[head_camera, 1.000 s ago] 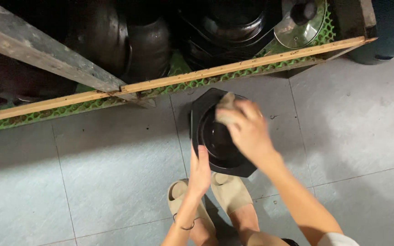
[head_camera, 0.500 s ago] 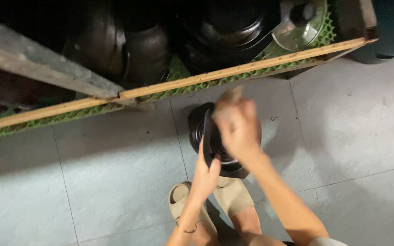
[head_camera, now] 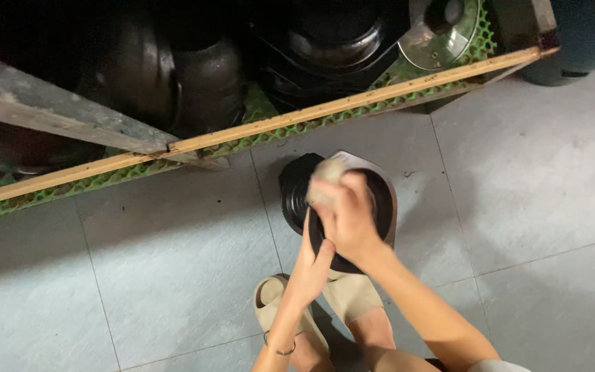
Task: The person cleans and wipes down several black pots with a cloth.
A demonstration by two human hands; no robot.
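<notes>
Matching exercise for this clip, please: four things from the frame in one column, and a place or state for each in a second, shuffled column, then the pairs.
Things:
1. black pan
2. pale cloth
3. metal lid
4. beige slippers

Places or states:
A. on the green mat, behind the wooden rail
B. on the feet, on the grey tiles
C. gripped at its lower rim by the left hand
D. pressed onto the pan by the right hand

Pairs: 1-C, 2-D, 3-A, 4-B

Bright light washes the grey floor tiles (head_camera: 531,186) pale, while the shelf (head_camera: 352,103) above them sinks into deep shadow. The right hand (head_camera: 346,213) is motion-blurred; glare glints on the glass lid (head_camera: 442,34).
</notes>
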